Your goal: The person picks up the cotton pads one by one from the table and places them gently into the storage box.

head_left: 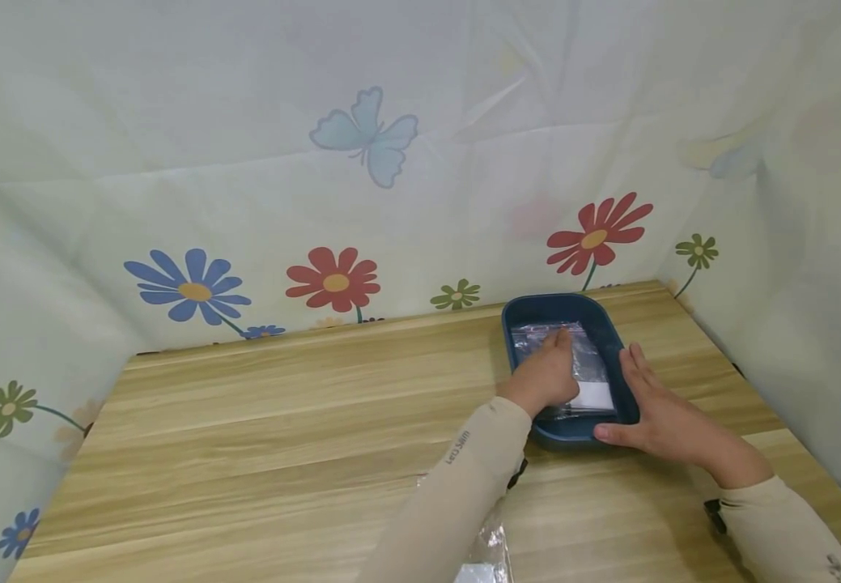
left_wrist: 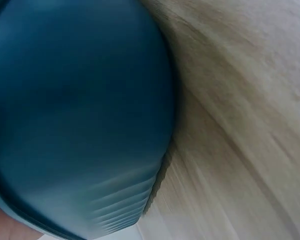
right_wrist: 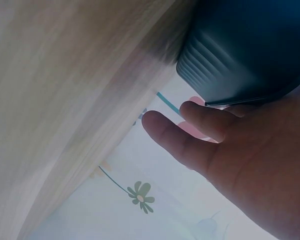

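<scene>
A dark blue rectangular tray (head_left: pixel 570 437) stands near the table's back right edge. Inside it lies a clear plastic zip bag (head_left: pixel 589 364) with a white label panel at its near end. My left hand (head_left: pixel 545 374) reaches over the tray's left wall, fingertips on the bag; its thumb side is turned toward the label. To the right of the tray, my right hand (head_left: pixel 656 417) is spread, with fingers along the right wall and thumb at the near corner. In the right wrist view, that hand's straight fingers (right_wrist: pixel 177 137) extend beside the tray's ribbed outer wall (right_wrist: pixel 230 65).
Another clear plastic bag (head_left: pixel 489 551) lies on the wood-grain table (head_left: pixel 267 453), partly hidden under my left forearm. A pale curtain (head_left: pixel 245 194) printed with flowers and a butterfly hangs behind the table and along its sides.
</scene>
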The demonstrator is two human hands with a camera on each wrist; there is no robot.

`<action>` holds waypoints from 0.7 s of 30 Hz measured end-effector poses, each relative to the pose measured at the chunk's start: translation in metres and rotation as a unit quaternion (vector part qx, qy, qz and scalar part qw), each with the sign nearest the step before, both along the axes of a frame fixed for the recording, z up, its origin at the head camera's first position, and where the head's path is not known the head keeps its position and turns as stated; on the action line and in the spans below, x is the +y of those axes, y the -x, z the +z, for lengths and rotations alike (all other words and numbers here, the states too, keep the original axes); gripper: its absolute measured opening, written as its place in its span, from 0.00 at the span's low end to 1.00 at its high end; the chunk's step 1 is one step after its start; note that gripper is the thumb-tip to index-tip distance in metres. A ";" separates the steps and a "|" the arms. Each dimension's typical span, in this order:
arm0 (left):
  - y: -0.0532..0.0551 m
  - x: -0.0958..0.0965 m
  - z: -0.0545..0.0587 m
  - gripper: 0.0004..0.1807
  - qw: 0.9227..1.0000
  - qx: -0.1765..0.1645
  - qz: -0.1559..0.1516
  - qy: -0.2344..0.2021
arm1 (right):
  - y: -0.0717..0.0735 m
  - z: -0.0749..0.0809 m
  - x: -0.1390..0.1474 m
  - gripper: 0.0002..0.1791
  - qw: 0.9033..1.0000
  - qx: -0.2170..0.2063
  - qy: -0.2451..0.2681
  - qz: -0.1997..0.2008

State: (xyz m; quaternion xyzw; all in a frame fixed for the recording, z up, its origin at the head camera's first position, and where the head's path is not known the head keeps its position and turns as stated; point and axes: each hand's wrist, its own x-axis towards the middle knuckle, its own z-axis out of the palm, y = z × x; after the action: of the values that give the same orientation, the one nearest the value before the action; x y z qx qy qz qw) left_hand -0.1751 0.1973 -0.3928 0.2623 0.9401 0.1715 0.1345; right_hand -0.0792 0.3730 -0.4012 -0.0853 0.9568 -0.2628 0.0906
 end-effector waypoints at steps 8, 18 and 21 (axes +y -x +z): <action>-0.002 0.003 -0.003 0.48 1.000 0.007 0.021 0.021 | -0.001 0.001 -0.001 0.69 1.000 0.001 0.002 0.001; -0.005 0.006 -0.003 0.50 0.998 -0.001 0.042 0.038 | -0.001 0.002 -0.002 0.69 1.000 -0.006 0.006 -0.004; -0.006 0.008 -0.003 0.51 0.998 0.000 0.049 0.041 | -0.001 0.002 -0.001 0.69 1.000 -0.006 0.006 -0.004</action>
State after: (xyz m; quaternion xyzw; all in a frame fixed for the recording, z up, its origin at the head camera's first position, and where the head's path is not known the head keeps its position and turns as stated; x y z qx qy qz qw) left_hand -0.1688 0.2049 -0.3960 0.2103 0.9581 0.1386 0.1364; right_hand -0.0784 0.3718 -0.3994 -0.0803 0.9550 -0.2693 0.0947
